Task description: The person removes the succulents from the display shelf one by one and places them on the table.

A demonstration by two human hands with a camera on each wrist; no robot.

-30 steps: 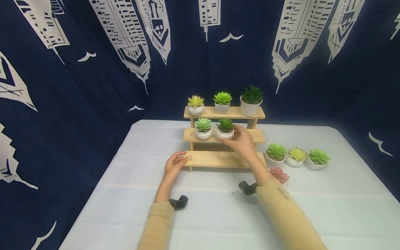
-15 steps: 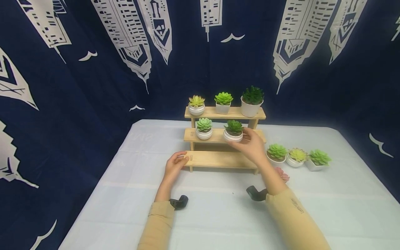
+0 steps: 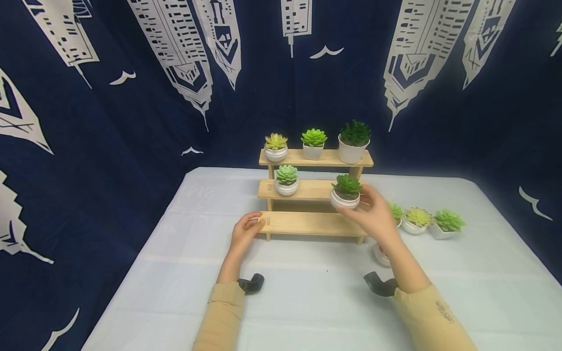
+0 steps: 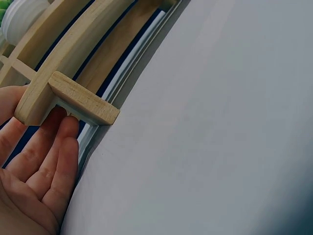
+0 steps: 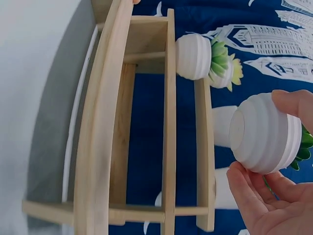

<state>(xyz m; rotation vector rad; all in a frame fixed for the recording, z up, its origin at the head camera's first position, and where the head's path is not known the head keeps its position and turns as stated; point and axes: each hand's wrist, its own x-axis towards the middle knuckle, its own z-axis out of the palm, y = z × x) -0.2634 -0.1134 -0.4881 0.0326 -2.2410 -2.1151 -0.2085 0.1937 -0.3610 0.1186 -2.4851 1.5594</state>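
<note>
In the head view, my right hand (image 3: 375, 214) holds a dark green succulent in a round white pot (image 3: 345, 198), thumb and fingers around the pot's sides. The pot is raised in front of the right part of the middle shelf; the right wrist view shows its bare white base (image 5: 238, 129). My left hand (image 3: 244, 234) grips the left end of the bottom step of a three-tier wooden stand (image 3: 307, 223). From the left wrist, its fingers (image 4: 66, 152) show curled beneath the board. A pale green potted succulent (image 3: 286, 180) sits at the middle shelf's left.
On the top shelf stand a yellow-green succulent (image 3: 275, 147), a bright green one (image 3: 313, 144) and a dark bushy plant (image 3: 352, 146). Right of the stand, a yellow succulent (image 3: 418, 220) and a green one (image 3: 449, 224) sit on the white table. My right arm partly hides two more pots.
My right hand has taken the dark green succulent off the middle shelf, moving it right and toward me. The left hand has stayed on the stand's bottom step.
</note>
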